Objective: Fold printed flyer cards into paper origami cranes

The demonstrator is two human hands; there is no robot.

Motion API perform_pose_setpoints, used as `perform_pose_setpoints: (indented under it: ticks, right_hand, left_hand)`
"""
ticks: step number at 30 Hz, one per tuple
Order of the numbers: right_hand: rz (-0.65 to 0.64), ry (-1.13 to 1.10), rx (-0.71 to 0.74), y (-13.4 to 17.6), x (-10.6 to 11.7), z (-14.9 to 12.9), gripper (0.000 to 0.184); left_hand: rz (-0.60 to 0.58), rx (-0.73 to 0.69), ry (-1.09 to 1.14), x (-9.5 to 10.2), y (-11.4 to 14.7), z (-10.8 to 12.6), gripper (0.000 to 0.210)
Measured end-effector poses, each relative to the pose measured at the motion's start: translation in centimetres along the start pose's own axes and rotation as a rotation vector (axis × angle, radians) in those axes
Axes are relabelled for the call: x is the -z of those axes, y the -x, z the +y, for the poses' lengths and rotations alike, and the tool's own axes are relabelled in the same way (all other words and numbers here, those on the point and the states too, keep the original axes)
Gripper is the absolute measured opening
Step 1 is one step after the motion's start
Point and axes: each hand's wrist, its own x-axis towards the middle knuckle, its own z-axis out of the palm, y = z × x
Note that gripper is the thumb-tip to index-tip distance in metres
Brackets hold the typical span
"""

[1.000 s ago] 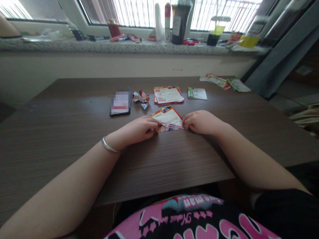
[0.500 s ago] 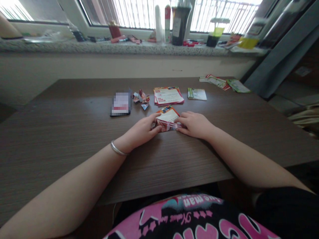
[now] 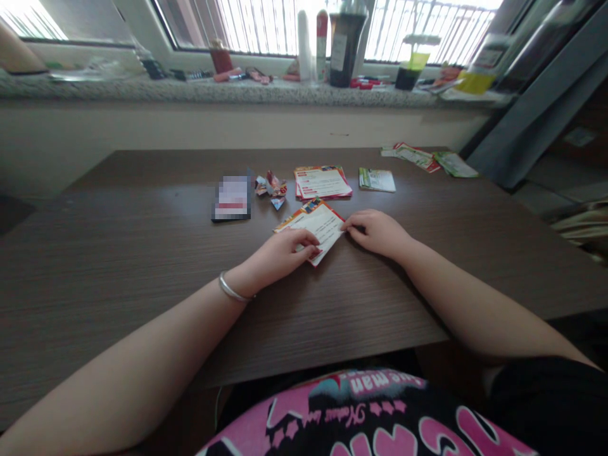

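Using the cream, red-edged stack of printed cards [image 3: 325,183] as landmark. Nearest: left hand [image 3: 289,250], near side of the stack and left, fingers bent over the sheet's left part, thumb and forefinger parted; can't tell if anything is gripped. Right hand [image 3: 377,231], near side and right, fingers pinching the sheet's right corner. Cream printed paper sheet with orange border strip [image 3: 325,225] lies on the brown wood-grain desk just nearer than the stack, diagonal, one corner toward the person; long axis unclear under the left hand. It runs leftward from the right fingers; left hand covers more of it. Crumpled multicolour paper piece [image 3: 272,188] sits left of the stack.
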Motion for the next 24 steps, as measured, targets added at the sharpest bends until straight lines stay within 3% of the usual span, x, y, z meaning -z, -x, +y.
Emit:
perform_pose_setpoints:
  ticks: [5,9,15,20,24]
  right_hand:
    - [-0.019,-0.062,0.037,-0.1,-0.1,0.4,0.024]
    - [-0.019,-0.046,0.105,-0.1,-0.6,0.7,0.031]
    - [0.007,-0.109,0.191,0.1,-0.6,0.8,0.044]
    - [-0.071,-0.149,0.279,0.1,-0.2,1.4,0.044]
    - [-0.032,-0.14,0.246,0.1,-0.4,1.5,0.037]
  left_hand:
    - [-0.017,-0.277,-0.247,-0.3,0.4,0.4,0.023]
    - [0.029,-0.275,-0.342,-0.7,0.5,0.1,0.032]
    - [0.001,-0.331,-0.499,-0.8,0.7,-0.5,0.035]
    - [-0.018,-0.301,-0.618,-0.5,1.0,0.2,0.037]
    - [0.006,-0.249,-0.694,-0.6,1.4,1.4,0.037]
